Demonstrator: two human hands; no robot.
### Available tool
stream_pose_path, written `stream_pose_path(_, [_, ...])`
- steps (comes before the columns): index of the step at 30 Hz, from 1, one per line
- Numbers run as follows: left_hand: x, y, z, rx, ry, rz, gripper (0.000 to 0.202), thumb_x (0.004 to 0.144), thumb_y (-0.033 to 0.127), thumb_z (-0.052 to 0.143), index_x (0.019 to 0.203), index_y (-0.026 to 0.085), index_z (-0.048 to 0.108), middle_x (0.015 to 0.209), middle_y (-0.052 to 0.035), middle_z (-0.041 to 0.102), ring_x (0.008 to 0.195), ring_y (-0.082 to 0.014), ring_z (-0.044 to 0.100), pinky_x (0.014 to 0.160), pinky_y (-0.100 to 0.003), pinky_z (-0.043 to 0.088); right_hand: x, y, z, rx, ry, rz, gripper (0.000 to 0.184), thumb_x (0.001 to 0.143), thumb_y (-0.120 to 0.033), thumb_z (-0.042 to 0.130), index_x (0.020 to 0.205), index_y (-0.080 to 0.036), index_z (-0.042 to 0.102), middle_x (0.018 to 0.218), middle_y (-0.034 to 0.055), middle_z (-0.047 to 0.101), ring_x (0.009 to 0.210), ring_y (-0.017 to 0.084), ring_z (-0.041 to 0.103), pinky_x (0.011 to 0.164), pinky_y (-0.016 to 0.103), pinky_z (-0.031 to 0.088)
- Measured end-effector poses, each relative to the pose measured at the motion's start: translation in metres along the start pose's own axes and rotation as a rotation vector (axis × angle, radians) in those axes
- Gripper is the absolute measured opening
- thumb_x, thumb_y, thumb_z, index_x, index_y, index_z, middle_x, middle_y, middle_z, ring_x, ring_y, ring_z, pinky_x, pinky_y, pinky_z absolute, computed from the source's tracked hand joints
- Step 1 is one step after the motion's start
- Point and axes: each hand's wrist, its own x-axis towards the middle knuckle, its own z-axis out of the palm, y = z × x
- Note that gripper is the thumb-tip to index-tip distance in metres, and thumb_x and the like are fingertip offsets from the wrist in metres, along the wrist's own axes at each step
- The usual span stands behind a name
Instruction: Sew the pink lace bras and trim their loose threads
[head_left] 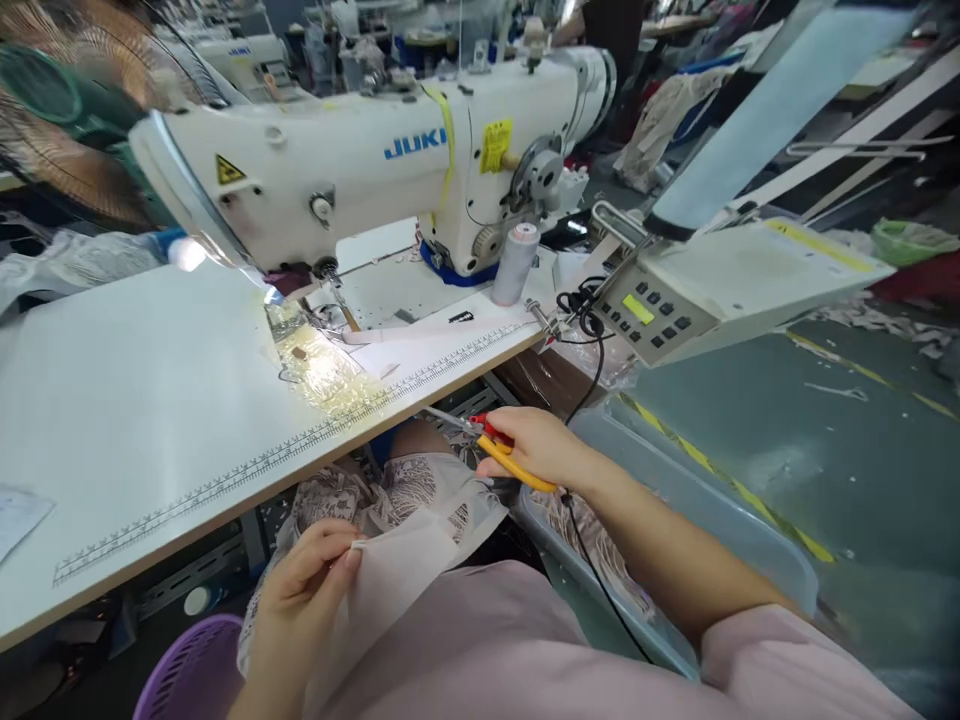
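Observation:
My left hand (pixel 319 575) pinches the edge of a sheer white lace garment (pixel 420 545) between thumb and fingers. The cloth spreads over my lap, with patterned lace (pixel 409 490) toward the table edge. In my right hand (pixel 540 445) is a pair of scissors (pixel 517 465) with orange and red handles. Their blades point left, just under the table's front edge and above the lace. A dark cord (pixel 592 560) hangs down from below the right hand. Whether the scissor blades are apart is hard to make out.
A white sewing machine (pixel 360 150) stands on the white table (pixel 150 370), which has a ruler strip (pixel 300 450) along its front. A thread cone (pixel 516 265) and a control box (pixel 660 310) sit right. Below are a grey-blue bin (pixel 780 570) and a purple basket (pixel 195 665).

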Motion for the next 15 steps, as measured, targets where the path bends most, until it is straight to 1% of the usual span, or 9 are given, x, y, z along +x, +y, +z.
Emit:
stream_pose_path(3, [-0.003,0.002,-0.007,0.025,-0.018,-0.002,0.012,0.075,0.027,0.068,0.066,0.020,0.070,0.076,-0.0065,0.064,0.073,-0.0181,0.059,0.062,-0.025,0.048,0.015,0.000,-0.021,-0.132,0.059,0.137,0.051,0.073,-0.069,0.054,0.065,-0.018,0.048,0.068,0.0041,0.057,0.062,0.017,0.052,0.051,0.025,0.026])
stream_pose_path(6, [-0.009,0.010,-0.010,-0.049,0.042,-0.101,0.017,0.072,0.033,0.071,0.065,0.018,0.069,0.078,-0.0066,0.063,0.075,-0.0182,0.057,0.065,-0.025,0.046,0.040,-0.009,-0.044,-0.228,0.088,0.268,0.052,0.080,-0.067,0.044,0.078,-0.017,0.058,0.077,0.0108,0.064,0.074,0.024,0.060,0.055,0.028,0.033])
stream_pose_path(8, [-0.013,0.018,-0.008,-0.178,0.095,-0.183,0.024,0.069,0.037,0.073,0.063,0.016,0.066,0.076,-0.0051,0.059,0.070,-0.0158,0.053,0.060,-0.023,0.043,0.061,-0.019,-0.057,-0.265,0.077,0.294,0.051,0.082,-0.062,0.045,0.087,-0.014,0.062,0.086,0.0157,0.066,0.083,0.028,0.062,0.060,0.030,0.038])
stream_pose_path(10, [-0.016,0.025,-0.005,-0.329,0.147,-0.267,0.030,0.066,0.041,0.075,0.060,0.015,0.062,0.070,-0.0022,0.053,0.062,-0.0122,0.047,0.053,-0.022,0.038,0.085,-0.030,-0.065,-0.288,0.069,0.275,0.044,0.082,-0.054,0.053,0.090,-0.012,0.064,0.092,0.0180,0.066,0.089,0.028,0.062,0.065,0.031,0.042])
stream_pose_path(13, [-0.018,0.031,-0.003,-0.460,0.191,-0.423,0.038,0.060,0.047,0.077,0.058,0.015,0.056,0.063,0.0020,0.045,0.055,-0.0093,0.038,0.049,-0.020,0.033,0.125,-0.045,-0.071,-0.308,0.060,0.262,0.036,0.083,-0.045,0.059,0.094,-0.010,0.064,0.095,0.0140,0.066,0.089,0.022,0.062,0.074,0.031,0.047])
stream_pose_path(15, [-0.018,0.029,-0.005,-0.460,0.191,-0.455,0.042,0.057,0.051,0.078,0.057,0.016,0.054,0.061,0.0028,0.044,0.055,-0.0099,0.037,0.050,-0.020,0.033,0.150,-0.050,-0.073,-0.316,0.064,0.277,0.035,0.087,-0.043,0.056,0.098,-0.011,0.062,0.098,0.0099,0.064,0.088,0.018,0.061,0.079,0.034,0.049])
